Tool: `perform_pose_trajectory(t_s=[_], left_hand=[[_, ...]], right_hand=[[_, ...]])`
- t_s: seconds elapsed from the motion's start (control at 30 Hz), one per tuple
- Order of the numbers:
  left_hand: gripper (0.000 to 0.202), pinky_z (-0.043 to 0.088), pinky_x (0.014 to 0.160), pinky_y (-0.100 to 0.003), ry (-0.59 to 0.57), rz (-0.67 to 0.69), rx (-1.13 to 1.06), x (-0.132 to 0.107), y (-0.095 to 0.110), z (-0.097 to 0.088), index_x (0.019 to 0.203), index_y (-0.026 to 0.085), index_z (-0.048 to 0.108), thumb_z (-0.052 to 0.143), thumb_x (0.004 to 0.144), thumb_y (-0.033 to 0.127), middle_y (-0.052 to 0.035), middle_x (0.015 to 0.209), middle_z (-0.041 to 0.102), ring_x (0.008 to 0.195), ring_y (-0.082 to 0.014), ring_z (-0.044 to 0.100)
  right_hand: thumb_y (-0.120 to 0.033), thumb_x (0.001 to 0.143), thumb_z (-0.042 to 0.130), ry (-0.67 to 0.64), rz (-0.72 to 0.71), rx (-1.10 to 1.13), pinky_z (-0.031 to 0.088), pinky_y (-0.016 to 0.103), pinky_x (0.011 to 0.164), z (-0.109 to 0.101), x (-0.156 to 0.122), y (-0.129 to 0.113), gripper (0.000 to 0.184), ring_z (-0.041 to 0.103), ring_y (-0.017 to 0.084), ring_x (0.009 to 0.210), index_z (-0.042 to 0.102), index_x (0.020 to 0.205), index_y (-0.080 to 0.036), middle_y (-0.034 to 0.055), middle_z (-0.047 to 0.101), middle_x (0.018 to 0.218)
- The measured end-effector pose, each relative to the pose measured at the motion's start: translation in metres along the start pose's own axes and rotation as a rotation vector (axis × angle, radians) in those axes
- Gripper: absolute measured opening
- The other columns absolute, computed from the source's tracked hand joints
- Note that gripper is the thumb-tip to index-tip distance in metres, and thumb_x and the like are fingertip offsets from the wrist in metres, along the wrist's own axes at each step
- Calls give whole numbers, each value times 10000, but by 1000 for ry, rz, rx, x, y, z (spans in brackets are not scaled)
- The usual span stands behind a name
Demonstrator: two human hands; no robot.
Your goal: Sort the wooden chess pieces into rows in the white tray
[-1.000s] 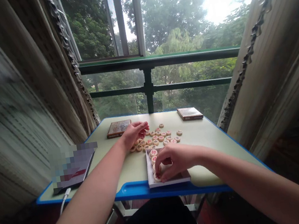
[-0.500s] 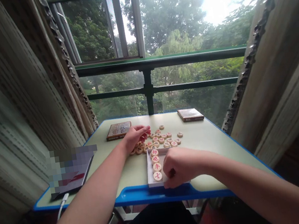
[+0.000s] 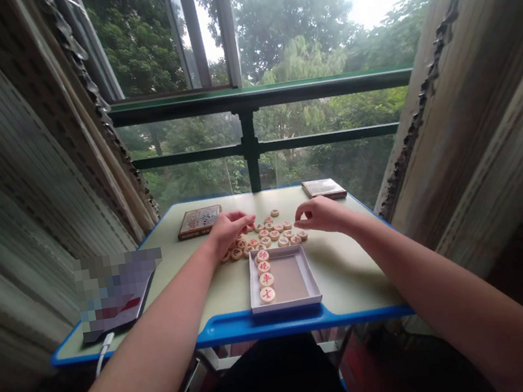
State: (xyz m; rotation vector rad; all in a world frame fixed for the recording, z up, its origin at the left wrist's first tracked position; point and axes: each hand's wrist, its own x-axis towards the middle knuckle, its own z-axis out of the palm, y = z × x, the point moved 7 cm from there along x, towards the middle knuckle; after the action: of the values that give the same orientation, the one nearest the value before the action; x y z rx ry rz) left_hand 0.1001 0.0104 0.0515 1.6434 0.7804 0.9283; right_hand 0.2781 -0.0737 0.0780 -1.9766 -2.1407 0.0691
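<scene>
My left hand [image 3: 234, 227] is closed in a pinch at the left side of a loose spread of Chinese chess pieces [image 3: 274, 234]; what its fingertips hold is hidden. My right hand [image 3: 319, 215] reaches in at the right edge of the spread, fingers curled in toward the thumb; whether a piece is between them does not show. Nearer me, a shallow white box tray [image 3: 316, 283] stands at the table's front. Inside, along its left wall, a single column of round pieces with red characters [image 3: 266, 280] lies face up. The rest of the tray's bottom is bare.
A flat patterned box [image 3: 200, 222] lies at the back left of the blue-edged table [image 3: 197, 291], another box [image 3: 324, 189] at the back right. A blurred laptop-like device [image 3: 122, 295] with a white cable [image 3: 104, 354] sits left. Curtains and a window surround the table.
My right hand has left the tray and moved forward to the right edge of the loose pieces, uncovering the tray's inside. My left hand stays by the pieces. The view has shifted slightly.
</scene>
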Motion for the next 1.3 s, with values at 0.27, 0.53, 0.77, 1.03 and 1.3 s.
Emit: perform_pose_trajectory(t_s=[0.27,0.53,0.77,1.03,1.3], left_hand=[[290,397,515,-234,-18,46,76,-2,4,1,600,136,641,740,570,407,-25,566,616,511,-97,480],[258,422,587,-240,-377,85,383,-17,11,23,757,154,725,714,620,373,-51,726,683,648,-148,564],[214,427,628,-240,-509,209,540,-21,10,30,728,180,753,681,646,363,-57,802,663,714,-165,567],[214,428,630,-241,-508,203,545,-23,11,35,720,171,745,677,661,365,-65,801,662,739,-173,578],[177,433,643,-248,-546,176,541,-23,8,37,691,162,732,687,648,327,-58,745,670,732,-176,585]], right_hand=[[-293,692,633,-287,-104,95,292,198,506,20,-9,-10,319,431,78,536,682,987,-182,-15,553,654],[-355,711,616,-287,-64,44,307,206,498,25,-5,-5,301,457,93,553,666,943,-170,12,591,698],[-341,650,653,-336,-42,38,329,210,509,22,-9,-4,414,496,111,582,639,1033,-183,19,610,748],[-416,683,602,-308,-28,-28,325,228,514,23,-8,1,307,511,130,603,690,867,-186,42,636,758],[-402,672,605,-326,-49,-23,324,223,512,20,-10,-2,403,496,127,599,643,1021,-204,35,619,786]])
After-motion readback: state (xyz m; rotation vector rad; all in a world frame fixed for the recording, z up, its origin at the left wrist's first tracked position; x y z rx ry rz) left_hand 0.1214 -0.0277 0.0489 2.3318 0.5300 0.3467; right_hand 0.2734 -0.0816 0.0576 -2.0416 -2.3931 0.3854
